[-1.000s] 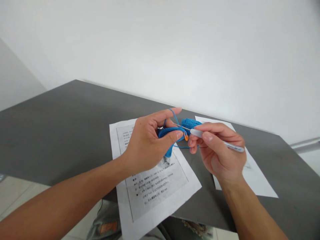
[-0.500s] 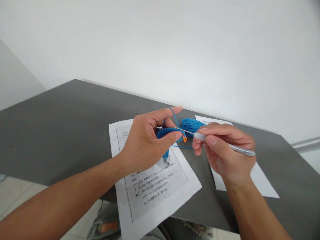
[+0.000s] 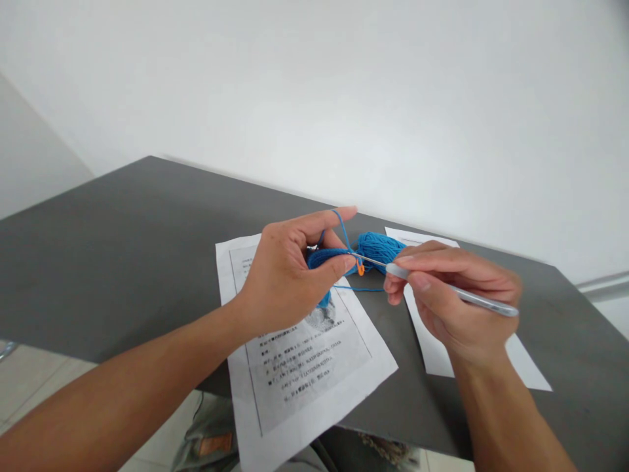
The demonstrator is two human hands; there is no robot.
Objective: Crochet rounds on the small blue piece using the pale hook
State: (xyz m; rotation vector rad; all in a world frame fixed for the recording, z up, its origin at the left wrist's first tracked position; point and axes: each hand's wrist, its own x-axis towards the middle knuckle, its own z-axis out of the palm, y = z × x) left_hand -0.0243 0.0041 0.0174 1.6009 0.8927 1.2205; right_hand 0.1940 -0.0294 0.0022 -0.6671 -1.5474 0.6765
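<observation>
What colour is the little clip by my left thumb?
The clip is orange, clearest in the head view.

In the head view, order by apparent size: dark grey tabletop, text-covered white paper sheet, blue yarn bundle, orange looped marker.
1. Dark grey tabletop
2. Text-covered white sheet
3. Blue yarn bundle
4. Orange looped marker

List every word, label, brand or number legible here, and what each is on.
None can be quoted.
Printed sheet: rows of small print, too blurred to read.
Second sheet: partly behind the right hand; no legible words on what shows.
Hook handle: no readable marking.
Brown patch on the trousers: nothing legible.
</observation>
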